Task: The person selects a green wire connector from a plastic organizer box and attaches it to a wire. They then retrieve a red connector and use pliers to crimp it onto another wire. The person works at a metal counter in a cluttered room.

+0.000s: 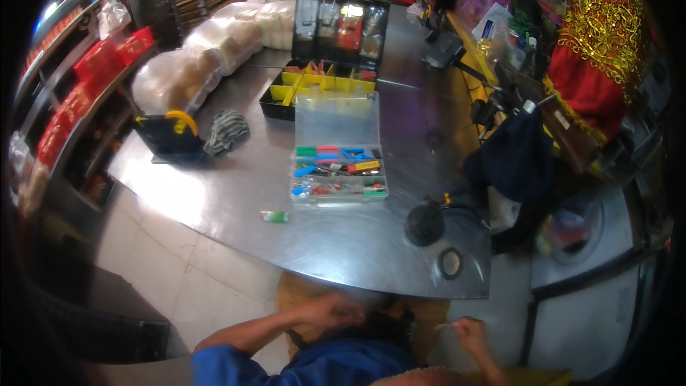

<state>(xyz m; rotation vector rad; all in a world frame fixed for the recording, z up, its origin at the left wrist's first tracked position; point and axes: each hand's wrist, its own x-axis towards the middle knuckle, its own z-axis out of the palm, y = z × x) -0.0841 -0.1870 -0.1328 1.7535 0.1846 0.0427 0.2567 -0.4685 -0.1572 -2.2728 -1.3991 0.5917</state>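
Observation:
My left hand (337, 310) is at my lap, below the table's near edge, its fingers curled in beside something dark. What it holds, if anything, is too dark to make out. Lower right, my right hand (470, 334) is closed in a pinch, and a thin pale piece (441, 327) sticks out to its left. On the table ahead, a clear plastic organizer box (339, 201) lies with its lid raised, with small red, blue and green parts in its compartments. A small green-and-white packet (275, 216) lies left of it.
Behind the organizer stands a black toolbox (279, 109) with yellow dividers. A grey cloth (227, 131), large plastic bags (179, 78) and a dark stand (168, 139) are at left. A black round object (425, 224) and a ring (450, 263) lie near the steel table's (343, 257) right corner.

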